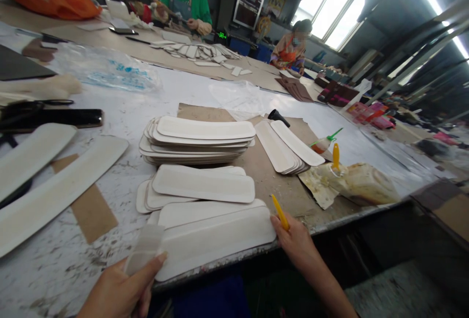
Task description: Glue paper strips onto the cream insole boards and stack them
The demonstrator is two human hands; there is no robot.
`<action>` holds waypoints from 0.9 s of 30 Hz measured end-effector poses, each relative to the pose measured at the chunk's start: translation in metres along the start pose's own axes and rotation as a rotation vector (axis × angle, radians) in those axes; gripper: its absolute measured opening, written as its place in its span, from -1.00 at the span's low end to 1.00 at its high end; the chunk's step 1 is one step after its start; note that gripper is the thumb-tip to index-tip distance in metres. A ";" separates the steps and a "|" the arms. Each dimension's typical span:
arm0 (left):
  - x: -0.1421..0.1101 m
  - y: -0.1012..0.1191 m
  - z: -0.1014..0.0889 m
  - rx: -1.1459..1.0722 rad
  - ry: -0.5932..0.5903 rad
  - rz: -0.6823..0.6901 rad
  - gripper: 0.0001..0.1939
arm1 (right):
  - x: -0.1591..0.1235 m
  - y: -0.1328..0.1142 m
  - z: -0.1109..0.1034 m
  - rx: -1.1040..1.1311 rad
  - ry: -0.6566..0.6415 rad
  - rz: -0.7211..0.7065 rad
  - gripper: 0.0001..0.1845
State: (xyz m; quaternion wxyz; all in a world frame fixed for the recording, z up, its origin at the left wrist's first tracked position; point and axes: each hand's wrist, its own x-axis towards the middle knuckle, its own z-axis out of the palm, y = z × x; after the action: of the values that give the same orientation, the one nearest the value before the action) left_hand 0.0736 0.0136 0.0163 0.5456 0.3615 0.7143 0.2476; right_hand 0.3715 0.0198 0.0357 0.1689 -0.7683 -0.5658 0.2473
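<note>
My left hand [122, 284] pinches a pale, translucent flat strip [146, 244] between thumb and fingers, by the left end of a long white rounded panel [216, 240]. At the panel's right end is my right hand [295, 240], its fingers closed on a yellow handle [279, 212] and touching the panel's corner. The handle's lower end is hidden in the hand. Under and behind the front panel lie more white panels [203, 182], overlapping. Beyond them rises a taller stack of similar panels [201, 130].
A fanned stack of panels [282, 149] lies right, near a small bottle with a green nozzle [324, 143]. A yellow-handled tool [336, 157] stands by a stained plastic container [370, 183]. Larger panels [73, 191] lie left, beside a phone [73, 118]. Two people work across the table.
</note>
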 end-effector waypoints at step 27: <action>0.065 0.169 -0.083 -0.432 -0.060 0.380 -0.68 | 0.117 -0.141 -0.061 0.517 0.052 -0.152 -0.62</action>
State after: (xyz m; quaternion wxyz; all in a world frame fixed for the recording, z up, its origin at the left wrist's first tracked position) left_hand 0.0259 0.1727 0.1273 0.5750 0.3712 0.5480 0.4810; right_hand 0.3234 0.1749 0.1398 0.3920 -0.6610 -0.5356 0.3501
